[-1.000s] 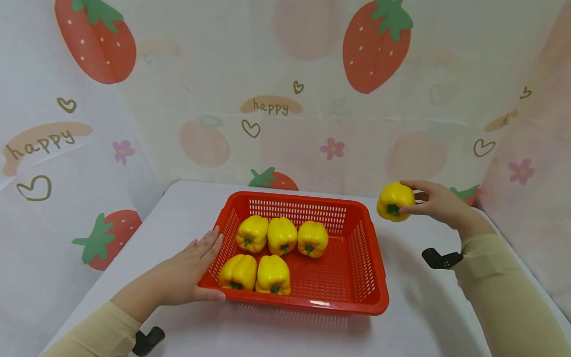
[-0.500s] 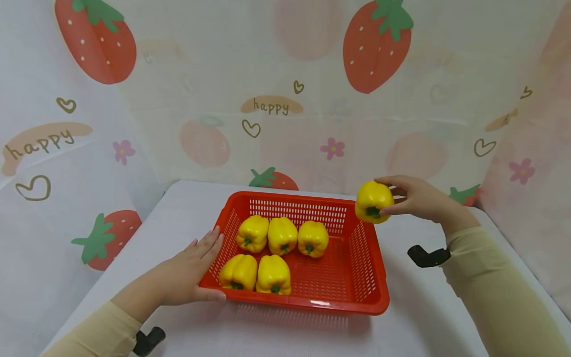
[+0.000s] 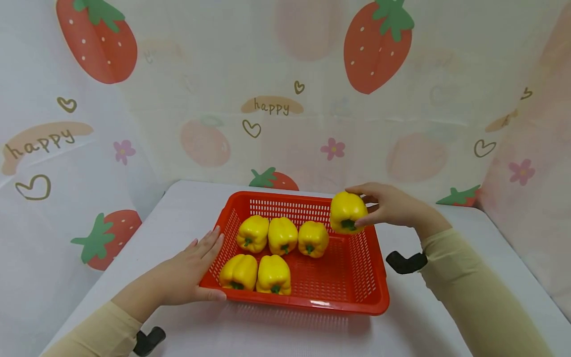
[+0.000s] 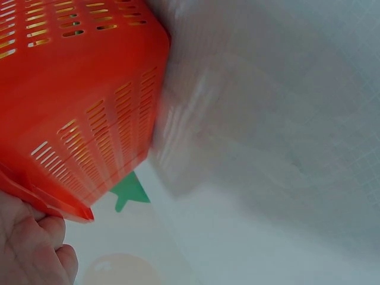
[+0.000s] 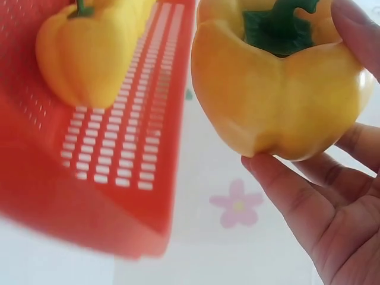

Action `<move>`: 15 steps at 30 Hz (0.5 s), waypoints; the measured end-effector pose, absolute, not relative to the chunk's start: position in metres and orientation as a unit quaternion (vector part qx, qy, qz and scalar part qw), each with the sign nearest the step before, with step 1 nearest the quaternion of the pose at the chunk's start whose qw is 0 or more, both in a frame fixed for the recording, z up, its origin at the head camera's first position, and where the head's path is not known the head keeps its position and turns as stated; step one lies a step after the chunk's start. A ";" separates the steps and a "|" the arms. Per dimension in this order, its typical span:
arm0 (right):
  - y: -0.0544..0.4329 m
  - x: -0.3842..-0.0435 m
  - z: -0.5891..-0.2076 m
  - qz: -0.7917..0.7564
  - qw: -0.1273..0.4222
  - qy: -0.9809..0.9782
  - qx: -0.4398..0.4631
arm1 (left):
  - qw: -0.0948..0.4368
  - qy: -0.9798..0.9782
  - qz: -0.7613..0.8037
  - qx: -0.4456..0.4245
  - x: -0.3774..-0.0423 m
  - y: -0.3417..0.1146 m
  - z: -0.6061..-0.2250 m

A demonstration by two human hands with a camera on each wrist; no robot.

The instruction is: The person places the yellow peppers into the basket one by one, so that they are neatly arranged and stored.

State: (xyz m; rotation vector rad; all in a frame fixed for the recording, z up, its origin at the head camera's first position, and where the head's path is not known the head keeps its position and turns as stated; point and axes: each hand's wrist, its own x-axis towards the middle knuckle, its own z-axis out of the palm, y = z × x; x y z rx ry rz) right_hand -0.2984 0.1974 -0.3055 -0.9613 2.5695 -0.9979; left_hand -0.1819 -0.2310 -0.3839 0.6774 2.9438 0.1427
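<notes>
My right hand [image 3: 387, 202] pinches a yellow bell pepper [image 3: 348, 212] between thumb and fingers, above the back right part of a red plastic basket [image 3: 308, 301]. Its green stem faces toward me in the head view. In the right wrist view, the held pepper [image 5: 279, 95] is large beside the basket wall [image 5: 133, 142]. Several yellow bell peppers [image 3: 282, 236] sit inside the basket, in a back row and a front row. My left hand [image 3: 185, 272] rests at the basket's front left corner, fingers straight along the left rim and thumb on the front rim.
The basket stands on a white-covered table [image 3: 178, 208]. Bare basket floor [image 3: 325, 272] shows at the right. A printed cloth [image 3: 294, 64] with strawberries and hearts hangs behind and at the sides. A black device [image 3: 406, 263] is on each wrist.
My right hand has carried the bell pepper leftward, from beyond the basket's right side to over its back right part. The left hand, basket and other peppers have stayed put.
</notes>
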 end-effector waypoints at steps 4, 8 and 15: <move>0.184 -0.297 -0.308 -0.338 0.125 0.873 -0.328 | 0.059 0.971 0.048 0.225 -0.181 -0.231 -0.383; 0.171 -0.294 -0.311 -0.329 0.137 0.873 -0.334 | 0.060 0.971 0.049 0.226 -0.181 -0.231 -0.382; 0.152 -0.289 -0.319 -0.328 0.166 0.860 -0.354 | 0.058 0.970 0.048 0.229 -0.181 -0.231 -0.382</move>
